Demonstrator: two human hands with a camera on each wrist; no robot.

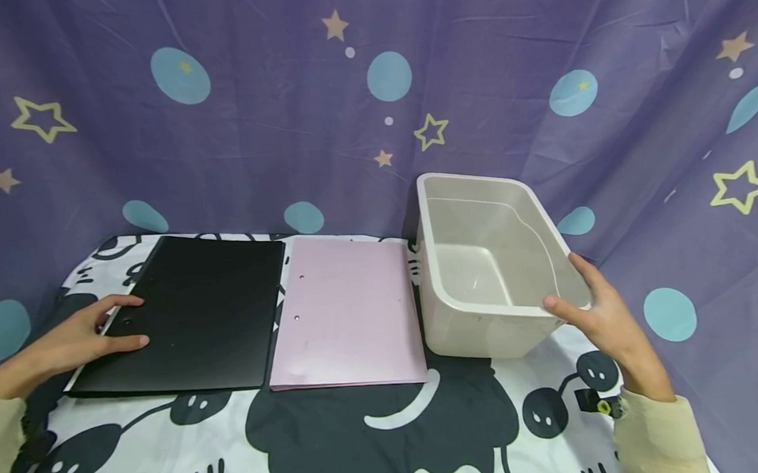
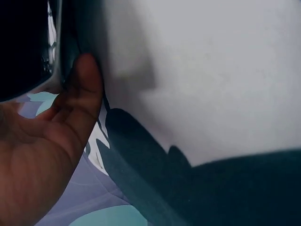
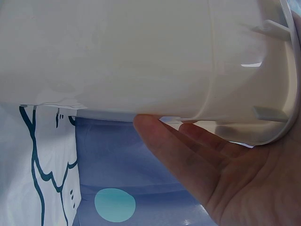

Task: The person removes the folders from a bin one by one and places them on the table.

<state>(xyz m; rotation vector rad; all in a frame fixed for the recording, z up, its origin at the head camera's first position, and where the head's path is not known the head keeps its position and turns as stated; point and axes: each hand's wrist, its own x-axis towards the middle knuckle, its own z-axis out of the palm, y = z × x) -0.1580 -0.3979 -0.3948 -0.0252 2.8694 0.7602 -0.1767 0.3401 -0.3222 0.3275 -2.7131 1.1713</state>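
My left hand (image 1: 82,338): it rests flat on the left edge of a black folder (image 1: 184,314). The fingers are straight and relaxed, lying on the cover without curling round it. In the left wrist view the thumb lies along the folder's edge.

My right hand (image 1: 604,310): it holds the near right corner of a beige plastic bin (image 1: 483,259). The thumb hooks over the rim and the fingers are under the lip on the outside wall. The right wrist view shows those fingers (image 3: 197,155) curled beneath the rim.

Black folder: it lies closed and flat on the left part of the surface (image 1: 389,422), its long side running away from me.

Pink folder (image 1: 347,313): it lies flat just right of the black folder, their edges nearly touching, with two small holes near its left edge.

Bin: it stands to the right of the pink folder, just beside it, with its open top tipped slightly toward me. Nothing shows inside it.

Surface: it is covered by a white cloth with black cartoon shapes.

Backdrop (image 1: 371,87): a purple curtain with stars and pale blue dots hangs behind everything.

My sleeves: pale yellow-green cuffs show at both wrists.
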